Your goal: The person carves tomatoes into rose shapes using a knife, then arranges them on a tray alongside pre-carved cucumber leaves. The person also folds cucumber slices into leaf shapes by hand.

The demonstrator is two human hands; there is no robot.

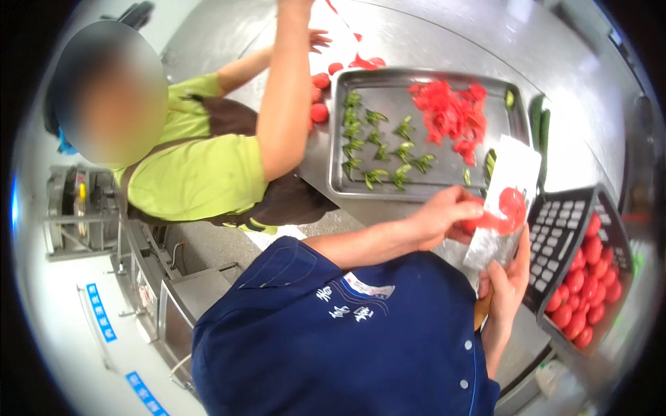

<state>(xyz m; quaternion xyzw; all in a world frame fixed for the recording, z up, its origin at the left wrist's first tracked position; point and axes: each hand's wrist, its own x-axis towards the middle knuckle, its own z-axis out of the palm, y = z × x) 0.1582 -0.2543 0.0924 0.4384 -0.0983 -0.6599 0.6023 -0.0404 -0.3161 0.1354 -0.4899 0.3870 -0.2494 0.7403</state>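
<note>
My left hand grips a tomato, partly hidden by its fingers, against the broad blade of a cleaver. A curled strip of red peel lies on the blade and runs toward that tomato. My right hand is closed around the base of the cleaver, whose wooden handle shows below the fingers. Just beyond my hands is a metal tray, holding a heap of red tomato peel at its right and rows of cut green garnish pieces, probably cucumber, at its left.
A black plastic crate of red tomatoes stands at right. Whole cucumbers lie beside the tray. Red tomatoes sit at its left on the steel table. A co-worker in a green shirt reaches over the table at left.
</note>
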